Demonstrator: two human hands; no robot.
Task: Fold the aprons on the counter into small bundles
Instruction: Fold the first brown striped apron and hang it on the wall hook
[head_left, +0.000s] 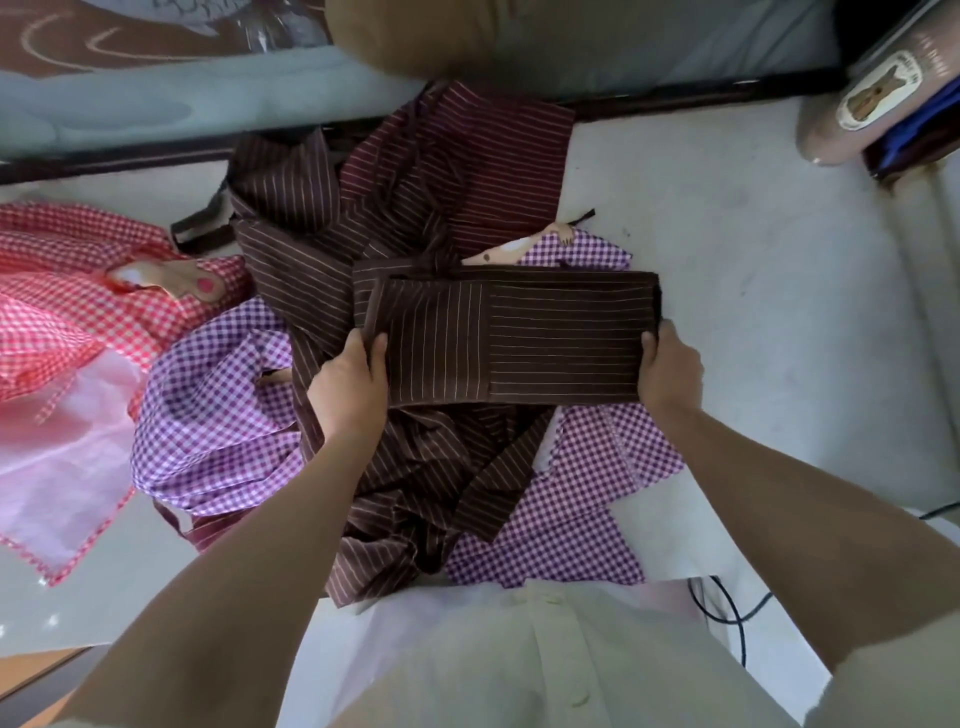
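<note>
Plainly, a folded brown striped bundle (509, 343) is held flat between both hands above the middle of the counter (737, 249). Its left end is pinched by the left hand (353, 384), with the thumb laid on top and the fingers tucked beneath. Its right end is gripped in the same way by the right hand (670, 369), thumb over the upper face. Both forearms are stretched forward from the near edge, and the wrists are kept roughly level.

An oval label (865, 98) showing a small brown figure is seen on a pinkish roll (831, 135) at the far right corner; its writing is too blurred to be read.

Under the bundle a loose brown apron (291, 249) is heaped. A maroon apron (467, 156) is crumpled behind it toward the far edge, and a purple apron (208, 395) is spread beneath, reaching the near edge. A red apron (62, 270) is laid by the left edge. Bare counter is left open to the right of the heap, between it and the roll, and a smaller bare patch is seen at the near left. A dark cable (727, 608) is seen past the near right corner
</note>
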